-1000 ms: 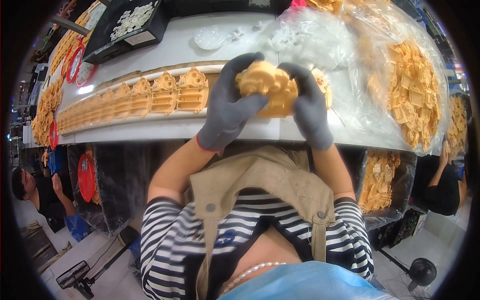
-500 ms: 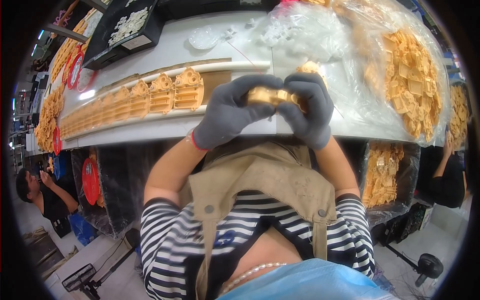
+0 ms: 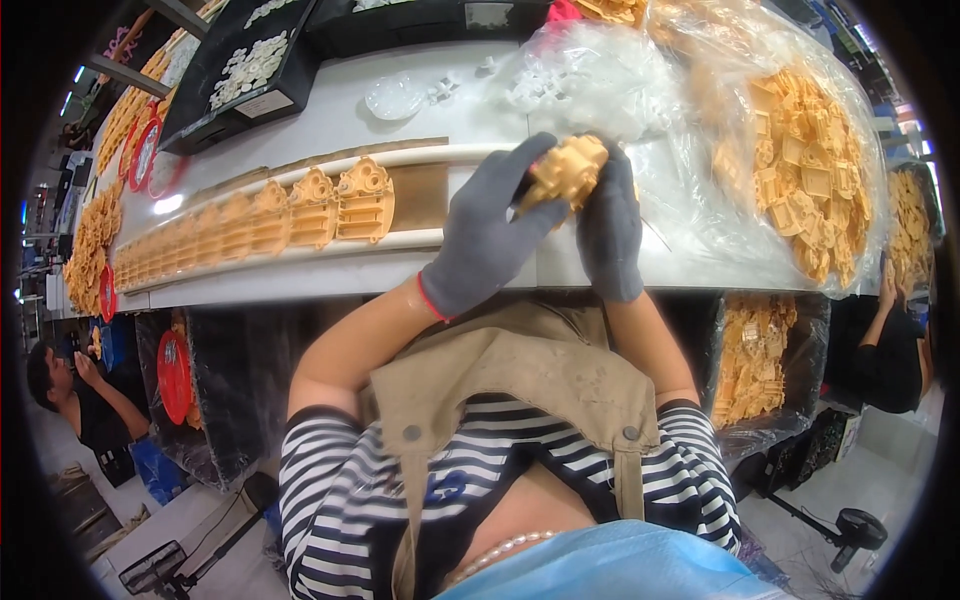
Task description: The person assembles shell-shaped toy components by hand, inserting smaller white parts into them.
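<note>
Over the front of the white table, my left hand [image 3: 492, 225], in a grey glove, is closed round a yellow-orange moulded plastic part [image 3: 570, 172]. Its thumb lies along the part's lower side and its fingers go round the far side. My right hand [image 3: 610, 235], gloved alike, is against the part's right side, partly blurred, with some of its fingers hidden. To the left, a row of similar flat orange parts [image 3: 366, 203] with ribbed slots lies between two white rails [image 3: 415, 239].
A clear plastic bag [image 3: 690, 130] holding a heap of orange parts [image 3: 812, 180] lies on the right. Black bins [image 3: 262, 70] with small white pieces stand at the back left. White pieces and a clear round dish [image 3: 393, 97] lie behind the row. People work on both sides.
The orange part in my hands is raised and turned, now showing its broad bumpy face. My right hand has straightened upright beside it. The view has shifted slightly.
</note>
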Demonstrator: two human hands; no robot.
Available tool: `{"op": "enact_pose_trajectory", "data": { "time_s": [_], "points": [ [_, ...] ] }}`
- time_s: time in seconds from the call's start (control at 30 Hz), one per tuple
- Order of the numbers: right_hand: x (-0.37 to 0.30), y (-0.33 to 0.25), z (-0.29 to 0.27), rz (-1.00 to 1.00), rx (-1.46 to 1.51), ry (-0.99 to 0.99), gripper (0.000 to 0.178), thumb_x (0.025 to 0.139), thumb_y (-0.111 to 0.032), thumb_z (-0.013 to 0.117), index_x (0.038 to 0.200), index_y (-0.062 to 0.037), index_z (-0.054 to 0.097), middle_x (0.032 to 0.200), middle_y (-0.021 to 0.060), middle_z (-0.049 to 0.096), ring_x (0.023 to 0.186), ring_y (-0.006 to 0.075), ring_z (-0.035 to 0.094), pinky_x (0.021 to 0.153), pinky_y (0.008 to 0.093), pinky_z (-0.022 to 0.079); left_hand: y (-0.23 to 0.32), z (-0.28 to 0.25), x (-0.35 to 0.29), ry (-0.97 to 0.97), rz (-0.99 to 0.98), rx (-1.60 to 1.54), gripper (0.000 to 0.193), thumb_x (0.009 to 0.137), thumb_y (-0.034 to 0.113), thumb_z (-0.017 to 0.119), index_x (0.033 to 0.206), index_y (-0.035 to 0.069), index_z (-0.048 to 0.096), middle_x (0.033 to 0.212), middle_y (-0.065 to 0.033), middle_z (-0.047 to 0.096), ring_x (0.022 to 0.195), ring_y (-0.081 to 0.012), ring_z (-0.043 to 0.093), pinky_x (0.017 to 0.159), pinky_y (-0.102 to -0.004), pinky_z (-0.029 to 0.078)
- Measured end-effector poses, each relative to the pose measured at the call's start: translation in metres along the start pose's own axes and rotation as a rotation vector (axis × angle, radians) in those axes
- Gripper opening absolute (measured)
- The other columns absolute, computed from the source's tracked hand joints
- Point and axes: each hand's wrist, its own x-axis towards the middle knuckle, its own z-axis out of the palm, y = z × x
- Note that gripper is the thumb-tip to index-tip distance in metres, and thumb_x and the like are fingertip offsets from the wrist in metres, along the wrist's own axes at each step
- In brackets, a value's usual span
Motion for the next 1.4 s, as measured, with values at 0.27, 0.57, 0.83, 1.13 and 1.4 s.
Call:
{"op": "enact_pose_trajectory", "data": {
  "time_s": [0.27,0.57,0.83,1.13,1.4],
  "points": [
    [-0.017,0.003,0.006,0.084,-0.136,-0.197,0.050,0.090,-0.017,0.066,0.132,0.0011,0.045,0.116,0.0105,0.058,0.106,0.0151,0.056,0.091,0.0294,0.048,-0.017,-0.011,-0.011,-0.121,-0.123,-0.034,0.043,0.091,0.004,0.066,0.130,-0.007,0.051,0.108,-0.0105,0.063,0.094,-0.0129,0.062,0.082,-0.0267,0.052],
    [-0.003,-0.052,-0.048,0.226,-0.252,-0.062,0.048,0.084,-0.021,0.075,0.122,0.0011,0.057,0.110,0.0096,0.065,0.099,0.0136,0.062,0.087,0.0283,0.051,-0.024,0.044,0.010,-0.153,-0.261,-0.316,0.056,0.092,0.014,0.067,0.138,-0.006,0.042,0.122,-0.0157,0.059,0.105,-0.0182,0.059,0.091,-0.0303,0.049],
    [0.026,-0.017,-0.076,0.192,-0.721,0.048,0.058,0.083,-0.039,0.074,0.122,0.0000,0.057,0.121,0.0117,0.060,0.111,0.0158,0.057,0.091,0.0311,0.048,-0.043,0.060,0.051,-0.256,-0.635,-0.717,0.054,0.097,0.025,0.057,0.140,-0.003,0.038,0.125,-0.0119,0.053,0.112,-0.0184,0.054,0.090,-0.0287,0.049],
    [0.071,-0.068,-0.053,0.242,-0.214,-0.313,0.073,0.075,-0.026,0.082,0.132,-0.0014,0.045,0.115,0.0098,0.061,0.105,0.0158,0.060,0.090,0.0308,0.051,0.001,0.057,0.066,-0.055,-0.020,-0.381,0.046,0.105,0.029,0.041,0.143,0.004,0.035,0.133,-0.0104,0.048,0.123,-0.0187,0.048,0.105,-0.0343,0.038],
    [0.341,-0.094,-0.052,-0.104,0.159,-0.264,0.038,0.085,-0.024,0.073,0.115,-0.0057,0.060,0.100,0.0073,0.068,0.089,0.0176,0.068,0.081,0.0303,0.057,0.005,-0.054,0.053,0.270,-0.070,-0.449,0.055,0.097,0.024,0.051,0.144,-0.001,0.035,0.145,-0.0129,0.043,0.124,-0.0247,0.049,0.105,-0.0379,0.039]
  ]
}}
